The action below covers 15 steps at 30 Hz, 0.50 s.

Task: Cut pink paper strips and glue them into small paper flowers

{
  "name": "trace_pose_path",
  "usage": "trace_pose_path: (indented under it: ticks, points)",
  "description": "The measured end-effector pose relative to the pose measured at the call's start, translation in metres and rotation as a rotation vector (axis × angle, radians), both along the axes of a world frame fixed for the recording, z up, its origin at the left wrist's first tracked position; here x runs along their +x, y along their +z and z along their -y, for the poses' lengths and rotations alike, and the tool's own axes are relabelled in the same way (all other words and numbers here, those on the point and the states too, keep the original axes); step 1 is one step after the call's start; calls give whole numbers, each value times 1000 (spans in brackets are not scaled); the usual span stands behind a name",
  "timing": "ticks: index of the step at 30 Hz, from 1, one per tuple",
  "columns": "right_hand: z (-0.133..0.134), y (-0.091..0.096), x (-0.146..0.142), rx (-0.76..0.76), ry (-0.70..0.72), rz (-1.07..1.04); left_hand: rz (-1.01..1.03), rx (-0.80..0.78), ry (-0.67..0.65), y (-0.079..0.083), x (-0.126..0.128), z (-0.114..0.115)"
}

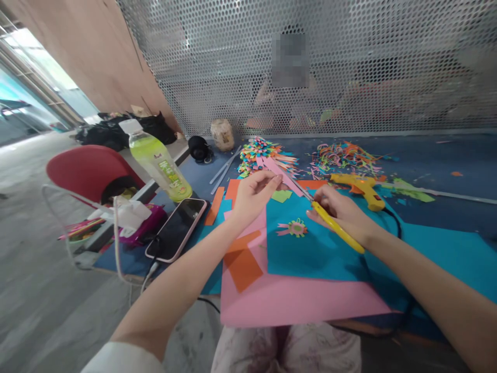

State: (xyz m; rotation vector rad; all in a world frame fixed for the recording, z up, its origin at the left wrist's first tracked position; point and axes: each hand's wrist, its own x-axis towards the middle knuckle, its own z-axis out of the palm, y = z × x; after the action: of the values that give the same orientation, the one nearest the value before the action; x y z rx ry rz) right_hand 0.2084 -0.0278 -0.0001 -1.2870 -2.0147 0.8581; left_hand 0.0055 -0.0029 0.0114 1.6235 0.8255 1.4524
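My left hand [254,194] pinches a narrow pink paper strip [281,175] that slants up and to the left over the table. My right hand [338,210] grips yellow-handled scissors [333,224], whose blades [298,187] meet the strip near its lower end. Below the hands lie a teal paper sheet [310,254] with a small paper flower [295,228] on it, a large pink sheet [295,298] and orange paper pieces [243,264].
A yellow glue gun [359,187] lies right of my hands, its black cord trailing toward me. Piles of coloured paper scraps [341,154] sit behind. A phone [177,228], a green drink bottle [157,160] and a red chair [91,171] are left. Another person sits behind the perforated metal screen [349,67].
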Motion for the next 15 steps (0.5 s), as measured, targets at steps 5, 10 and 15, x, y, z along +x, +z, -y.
trace_pose_path:
  ticks: [5, 10, 15]
  points:
    - [2, 2, 0, 11, 17, -4, -31, -21, -27, 0, 1, 2]
    - [2, 2, -1, -2, 21, -15, -45, -28, -34, 1, 1, 3]
    - [2, 1, 0, 10, -1, -14, -55, -7, -28, 1, 1, 3]
